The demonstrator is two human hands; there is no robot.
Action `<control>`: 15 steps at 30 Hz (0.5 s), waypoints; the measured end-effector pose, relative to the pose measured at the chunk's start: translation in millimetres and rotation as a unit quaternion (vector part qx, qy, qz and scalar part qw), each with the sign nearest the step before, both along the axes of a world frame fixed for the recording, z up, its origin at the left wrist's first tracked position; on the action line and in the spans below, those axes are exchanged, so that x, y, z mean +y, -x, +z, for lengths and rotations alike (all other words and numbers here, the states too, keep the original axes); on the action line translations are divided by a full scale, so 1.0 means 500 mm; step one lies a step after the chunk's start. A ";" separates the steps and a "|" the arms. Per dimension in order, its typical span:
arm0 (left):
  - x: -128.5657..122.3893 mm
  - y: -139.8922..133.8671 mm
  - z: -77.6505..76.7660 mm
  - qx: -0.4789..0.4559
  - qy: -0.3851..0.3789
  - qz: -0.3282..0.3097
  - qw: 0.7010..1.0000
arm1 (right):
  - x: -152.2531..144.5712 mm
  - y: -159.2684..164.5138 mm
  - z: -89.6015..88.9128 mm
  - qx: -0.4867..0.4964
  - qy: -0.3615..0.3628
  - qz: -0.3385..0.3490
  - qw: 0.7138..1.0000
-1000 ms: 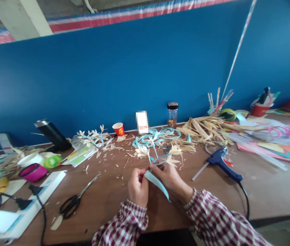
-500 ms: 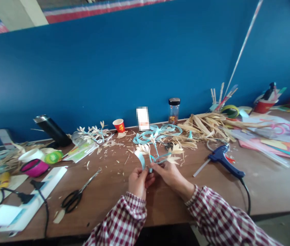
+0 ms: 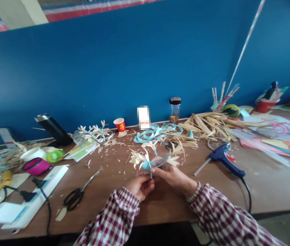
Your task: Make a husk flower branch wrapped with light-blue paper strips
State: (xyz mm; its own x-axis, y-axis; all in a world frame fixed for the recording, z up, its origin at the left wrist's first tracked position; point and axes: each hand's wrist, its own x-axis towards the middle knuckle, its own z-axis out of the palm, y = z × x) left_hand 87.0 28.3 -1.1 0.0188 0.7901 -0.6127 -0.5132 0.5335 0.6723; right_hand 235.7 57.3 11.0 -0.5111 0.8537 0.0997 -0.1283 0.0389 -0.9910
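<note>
A spray of cream flowers, its petals like dried husk and its stems wrapped in light blue, stands above the table between my hands. My left hand is closed around the low end of the stem, fingers curled. Higher up, my right hand pinches the place where the stems meet, thumb on the near side. A light blue strip lies against the stem beside my right thumb. My fingers partly hide the joint of the stems.
Black-handled scissors lie left of my hands; a blue glue gun lies right. Behind are blue ribbon, dried husks, a red paper cup and a lidded jar. A power strip with cords sits at left.
The light blue strip, earlier standing up left of the stem, now lies against it. My left hand has turned and dropped slightly. The left flower has tilted further left.
</note>
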 end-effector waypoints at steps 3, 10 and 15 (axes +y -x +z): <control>-0.010 0.002 0.014 -0.035 0.032 -0.037 0.998 | 0.002 -0.005 -0.003 0.034 0.007 0.069 0.997; -0.024 -0.005 0.040 -0.108 0.167 -0.065 0.978 | 0.012 -0.021 -0.014 -0.006 -0.021 0.140 0.990; -0.031 -0.012 0.035 -0.118 0.180 -0.103 0.971 | 0.010 -0.021 -0.011 0.010 -0.015 0.185 0.983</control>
State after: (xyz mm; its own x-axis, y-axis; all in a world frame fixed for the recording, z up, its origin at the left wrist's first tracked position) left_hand 93.1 13.0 16.2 0.3262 0.4902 -0.8082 -0.4877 0.8197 0.3003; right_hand 246.3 62.3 5.4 -0.7834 0.6065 0.1356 -0.1587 0.0157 -0.9872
